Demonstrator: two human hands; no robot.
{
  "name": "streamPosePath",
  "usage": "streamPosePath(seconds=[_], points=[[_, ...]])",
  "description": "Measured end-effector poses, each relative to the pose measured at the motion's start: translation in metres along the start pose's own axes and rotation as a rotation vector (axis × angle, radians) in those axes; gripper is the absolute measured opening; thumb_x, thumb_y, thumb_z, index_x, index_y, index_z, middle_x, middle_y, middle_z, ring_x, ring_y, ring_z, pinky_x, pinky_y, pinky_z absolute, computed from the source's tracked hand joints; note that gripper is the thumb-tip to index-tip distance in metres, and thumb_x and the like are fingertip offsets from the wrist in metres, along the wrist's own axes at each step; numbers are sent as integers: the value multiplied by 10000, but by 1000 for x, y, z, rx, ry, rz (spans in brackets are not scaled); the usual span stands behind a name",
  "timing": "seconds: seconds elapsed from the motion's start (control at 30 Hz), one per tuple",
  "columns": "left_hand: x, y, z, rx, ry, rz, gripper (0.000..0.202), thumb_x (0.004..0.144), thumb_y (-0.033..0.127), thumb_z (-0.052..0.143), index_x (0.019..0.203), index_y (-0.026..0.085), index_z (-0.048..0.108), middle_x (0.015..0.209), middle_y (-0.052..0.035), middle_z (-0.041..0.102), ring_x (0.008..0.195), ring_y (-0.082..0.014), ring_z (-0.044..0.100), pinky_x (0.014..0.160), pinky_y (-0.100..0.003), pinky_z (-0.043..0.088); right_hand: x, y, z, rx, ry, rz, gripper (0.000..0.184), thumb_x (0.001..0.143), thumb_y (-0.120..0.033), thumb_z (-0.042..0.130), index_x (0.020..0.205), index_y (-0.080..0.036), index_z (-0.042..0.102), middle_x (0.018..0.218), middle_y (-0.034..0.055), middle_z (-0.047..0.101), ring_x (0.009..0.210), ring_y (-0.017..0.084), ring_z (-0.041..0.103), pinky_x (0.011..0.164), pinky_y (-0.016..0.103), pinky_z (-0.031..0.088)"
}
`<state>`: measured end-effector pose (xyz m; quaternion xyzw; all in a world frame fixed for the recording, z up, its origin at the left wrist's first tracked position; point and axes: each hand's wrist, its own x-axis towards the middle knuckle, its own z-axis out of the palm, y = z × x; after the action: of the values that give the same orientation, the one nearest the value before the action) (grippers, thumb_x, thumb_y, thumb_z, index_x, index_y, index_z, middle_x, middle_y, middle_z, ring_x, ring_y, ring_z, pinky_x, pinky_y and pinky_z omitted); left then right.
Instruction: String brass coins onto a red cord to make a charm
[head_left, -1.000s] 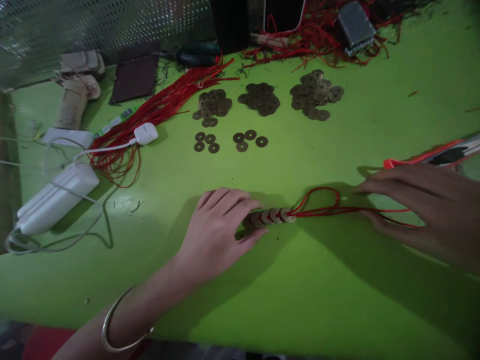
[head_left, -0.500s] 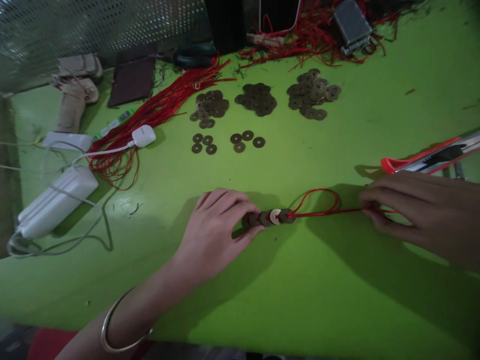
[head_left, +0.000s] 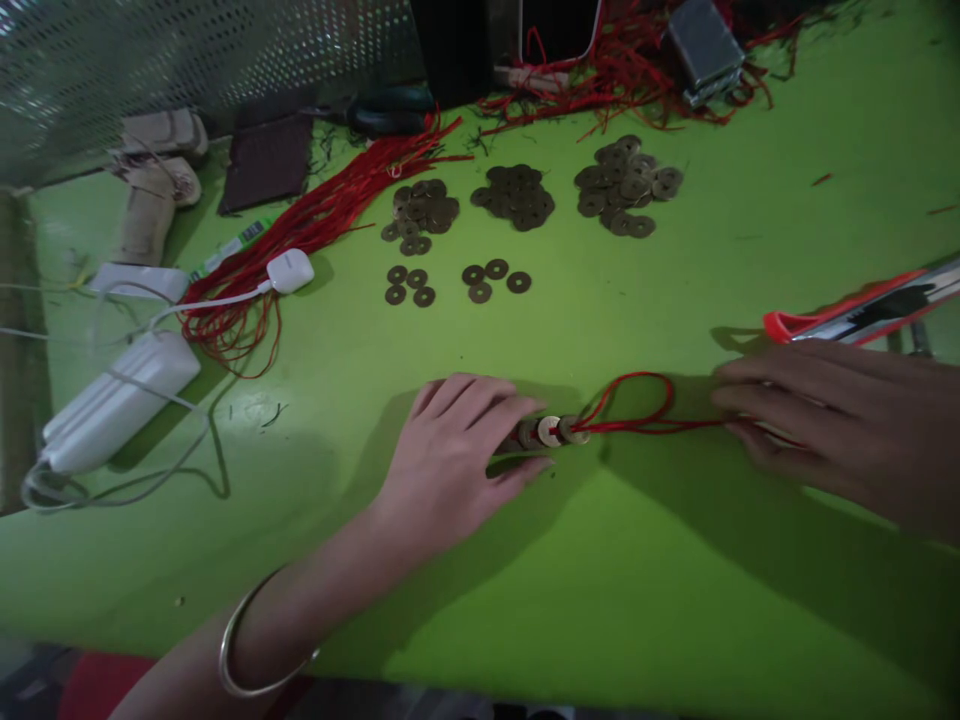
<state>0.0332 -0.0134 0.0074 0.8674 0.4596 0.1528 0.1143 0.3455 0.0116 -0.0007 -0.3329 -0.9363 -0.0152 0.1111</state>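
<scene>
A short row of round, holed coins (head_left: 550, 431) is strung on red cord (head_left: 637, 428) near the middle of the green table. My left hand (head_left: 457, 460) is curled loosely around the row, fingers above and thumb below, hiding its left end. One coin is paler than its neighbours. From the right end the cord runs rightward, with a loop (head_left: 652, 378) standing out above it. My right hand (head_left: 810, 420) pinches the cord farther right, its fingertips partly hidden. Beyond my hands lie two small groups of loose coins (head_left: 409, 285) (head_left: 496, 280).
Three coin heaps (head_left: 424, 210) (head_left: 516, 197) (head_left: 626, 185) lie farther back. Red cords (head_left: 322, 205) stretch leftward, near a white power strip (head_left: 124, 400) and charger (head_left: 290, 270). A red-edged utility knife (head_left: 862, 305) lies beside my right hand. More cords and a grey box (head_left: 705, 50) are behind.
My left hand has slid right along the coin row, its thumb spreading slightly from the coins. My right hand has shifted slightly left, and the cord between the hands looks slacker.
</scene>
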Motion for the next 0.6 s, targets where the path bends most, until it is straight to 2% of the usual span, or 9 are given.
streamPosePath(seconds=[0.1,0.17,0.3,0.47,0.6], points=[[1,1,2,0,4,-2,313,766,364,682,1012,174,637,962,-39,670,895,-196,598,776,-353,477,4,-1,0,-136,-24,-285,200,873,-124,471,970,-138,644,1191,109,606,1012,255,586,836,428,495],[1,1,1,3,6,-3,276,764,337,687,987,180,648,950,-30,671,879,-186,599,763,-342,480,7,-3,1,-148,23,-342,205,865,-107,484,995,-125,642,1151,94,631,936,229,596,802,401,501],[0,0,1,15,39,19,237,767,314,687,967,192,651,936,-22,673,864,-175,600,743,-325,479,13,-4,4,-159,74,-346,245,895,-116,425,892,-127,670,1031,83,676,802,195,602,715,365,502],[-1,-2,2,17,85,44,212,737,297,720,906,188,654,885,-9,680,816,-166,604,689,-311,466,16,-1,4,-163,92,-314,237,892,-113,430,853,-121,663,984,98,671,776,193,594,654,352,480],[0,-3,1,11,79,20,216,733,323,720,887,190,648,891,-12,673,827,-172,599,714,-329,471,15,0,4,-150,87,-313,218,886,-109,438,871,-119,655,979,97,667,797,204,588,664,357,473]])
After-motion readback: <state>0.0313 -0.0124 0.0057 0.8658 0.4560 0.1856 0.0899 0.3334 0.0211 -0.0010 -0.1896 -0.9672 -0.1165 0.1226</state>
